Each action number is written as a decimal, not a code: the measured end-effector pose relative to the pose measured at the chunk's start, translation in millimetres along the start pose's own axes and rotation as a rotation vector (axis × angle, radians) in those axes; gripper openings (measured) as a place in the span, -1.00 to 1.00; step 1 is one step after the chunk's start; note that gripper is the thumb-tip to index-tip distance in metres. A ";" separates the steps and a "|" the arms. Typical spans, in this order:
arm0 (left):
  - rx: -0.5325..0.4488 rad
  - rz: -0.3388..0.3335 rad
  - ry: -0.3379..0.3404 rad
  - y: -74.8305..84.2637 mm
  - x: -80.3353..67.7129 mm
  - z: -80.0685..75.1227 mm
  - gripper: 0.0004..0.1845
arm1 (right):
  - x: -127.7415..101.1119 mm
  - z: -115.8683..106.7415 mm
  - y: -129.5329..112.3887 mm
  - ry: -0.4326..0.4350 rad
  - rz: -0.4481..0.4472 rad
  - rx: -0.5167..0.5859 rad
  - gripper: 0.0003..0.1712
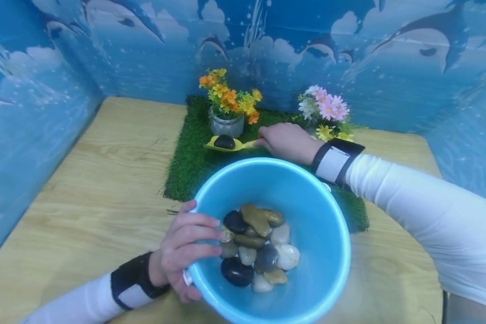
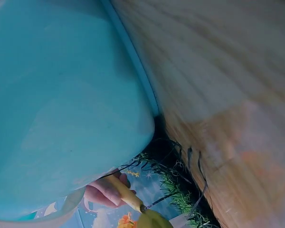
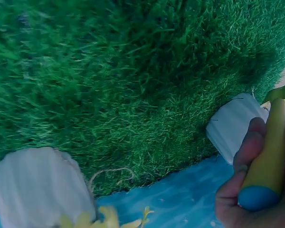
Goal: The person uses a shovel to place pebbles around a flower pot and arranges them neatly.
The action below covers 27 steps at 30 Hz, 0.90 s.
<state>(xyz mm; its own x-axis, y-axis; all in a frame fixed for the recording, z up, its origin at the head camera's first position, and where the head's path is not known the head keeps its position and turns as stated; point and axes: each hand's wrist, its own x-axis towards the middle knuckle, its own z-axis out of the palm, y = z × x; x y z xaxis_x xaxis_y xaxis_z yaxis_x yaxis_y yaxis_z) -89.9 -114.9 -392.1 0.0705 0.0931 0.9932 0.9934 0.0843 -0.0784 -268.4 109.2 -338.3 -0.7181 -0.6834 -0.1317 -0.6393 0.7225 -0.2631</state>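
A light blue bucket [image 1: 328, 270] holds several smooth stones in black, brown, grey and white, such as a black stone [image 1: 237, 272]. My left hand [image 1: 188, 249] grips the bucket's left rim, fingers over the inside and thumb outside. Beyond the bucket, my right hand [image 1: 289, 141] holds a small yellow shovel [image 1: 239, 145] by its handle. On the shovel's blade lies one dark stone [image 1: 224, 141]. The right wrist view shows the fingers curled round the yellow handle [image 3: 268, 156], which has a blue end. The bucket's outer wall [image 2: 66, 104] fills much of the left wrist view.
An artificial grass mat [image 1: 186, 166] lies on the wooden table [image 1: 105, 180]. On it stand a pot of orange and yellow flowers [image 1: 227, 123] and, further right, pink and white flowers [image 1: 328, 108]. Walls with a dolphin print [image 1: 146, 67] enclose the table.
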 end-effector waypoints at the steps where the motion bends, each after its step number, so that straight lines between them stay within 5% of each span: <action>1: 0.000 0.007 0.002 -0.6 0.8 0.3 -0.44 | 2.3 0.7 -0.1 -0.004 0.001 0.012 -0.66; 7: 0.001 0.025 0.009 -2.0 8.9 2.0 -0.45 | 14.4 0.9 1.0 -0.063 0.014 0.094 -0.63; 12: 0.001 0.008 0.006 -0.4 -0.3 0.3 -0.44 | 18.6 4.4 1.4 -0.148 -0.007 0.176 -0.57; 19: -0.010 0.001 0.014 0.7 -5.9 3.4 -0.44 | -4.0 -9.5 4.0 -0.192 -0.002 0.253 -0.59; 27: -0.003 0.003 0.037 0.9 15.4 7.1 -0.46 | -54.5 -57.2 -12.2 -0.033 -0.030 0.208 -0.62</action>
<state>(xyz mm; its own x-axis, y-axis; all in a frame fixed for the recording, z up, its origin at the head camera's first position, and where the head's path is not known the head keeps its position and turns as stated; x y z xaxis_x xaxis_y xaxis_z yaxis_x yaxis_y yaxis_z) -88.6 -106.4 -377.5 0.0767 0.0563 0.9955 0.9934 0.0808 -0.0811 -237.2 143.6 -273.2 -0.6878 -0.7100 -0.1512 -0.5876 0.6669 -0.4582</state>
